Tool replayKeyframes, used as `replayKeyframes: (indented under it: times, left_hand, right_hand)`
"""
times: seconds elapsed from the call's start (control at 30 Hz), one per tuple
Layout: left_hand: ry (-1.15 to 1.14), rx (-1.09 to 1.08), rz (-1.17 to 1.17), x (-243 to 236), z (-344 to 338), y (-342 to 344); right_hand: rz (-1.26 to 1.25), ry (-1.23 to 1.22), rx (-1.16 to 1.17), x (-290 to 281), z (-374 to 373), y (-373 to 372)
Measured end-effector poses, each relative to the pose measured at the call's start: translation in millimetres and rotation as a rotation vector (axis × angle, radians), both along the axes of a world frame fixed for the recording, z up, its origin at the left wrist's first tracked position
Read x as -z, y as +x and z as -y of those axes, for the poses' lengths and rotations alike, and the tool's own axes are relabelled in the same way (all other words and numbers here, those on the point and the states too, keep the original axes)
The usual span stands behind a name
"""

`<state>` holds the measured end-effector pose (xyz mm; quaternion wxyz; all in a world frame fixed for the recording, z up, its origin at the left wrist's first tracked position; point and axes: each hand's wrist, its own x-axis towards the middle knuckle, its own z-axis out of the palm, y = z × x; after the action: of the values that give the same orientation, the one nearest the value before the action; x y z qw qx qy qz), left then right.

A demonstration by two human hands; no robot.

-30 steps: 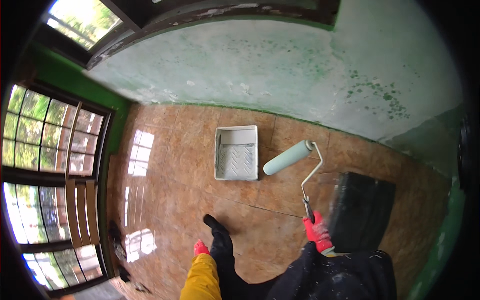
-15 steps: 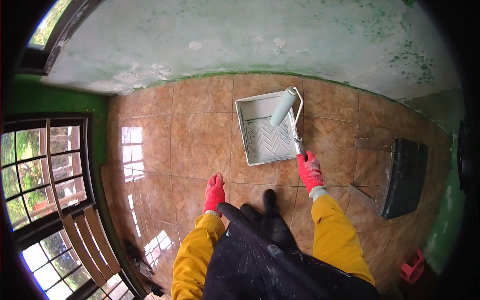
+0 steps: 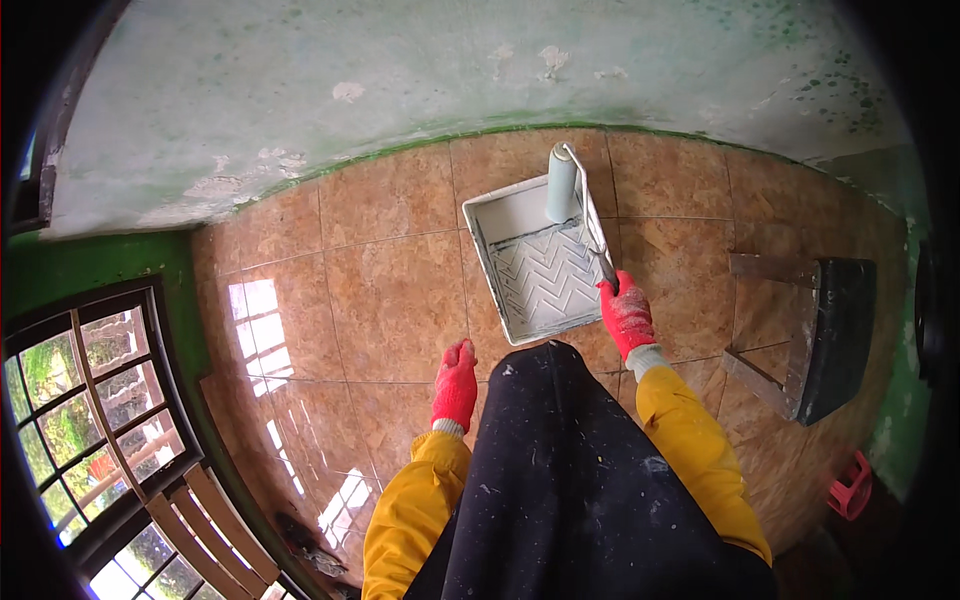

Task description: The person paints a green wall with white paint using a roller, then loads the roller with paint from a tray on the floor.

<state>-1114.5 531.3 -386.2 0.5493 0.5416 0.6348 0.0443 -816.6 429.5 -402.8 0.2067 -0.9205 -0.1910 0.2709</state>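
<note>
My right hand (image 3: pixel 628 318), in a red glove dusted with pale paint, is closed around the handle of a paint roller (image 3: pixel 562 190). The roller's pale blue-green sleeve stands steeply over the far right part of a paint tray (image 3: pixel 505 320); whether it touches the tray bottom I cannot tell. Off-white paint lies in the tray's far end, and its near part has a zigzag ribbed ramp. Holding nothing, my left hand (image 3: pixel 455 385), also in a red glove, hangs left of the tray's near corner, its fingers loosely extended.
Brown tiled floor (image 3: pixel 390 290) lies under the tray. Beyond it rises a stained, peeling wall (image 3: pixel 420 90). A dark-topped stool (image 3: pixel 840 340) lies on its side at right, with a pink plastic item (image 3: pixel 851 487) nearer me. Barred windows (image 3: pixel 100 390) and wooden slats (image 3: pixel 210 535) are at left.
The roller sleeve has swung more upright, and its handle has moved slightly nearer me. My left hand has shifted a little right. My dark, paint-specked clothing now reaches farther forward, hiding my feet.
</note>
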Motion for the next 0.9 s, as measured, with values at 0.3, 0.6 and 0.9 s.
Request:
replayKeyframes:
  times: [0.3, 0.6, 0.9]
  left_hand:
    - [-0.141, -0.219, 0.050, 53.8, -27.9, -3.0]
    - [-0.154, 0.059, 0.007, 84.2, -49.5, -5.3]
    - [0.102, 0.353, 0.019, 126.6, -68.2, 16.1]
  right_hand:
    - [0.033, 0.020, -0.003, 33.0, -9.1, -17.5]
    - [-0.065, 0.023, 0.026, 54.0, -8.9, -60.2]
    - [0.170, 0.099, -0.024, 85.5, 35.1, -57.9]
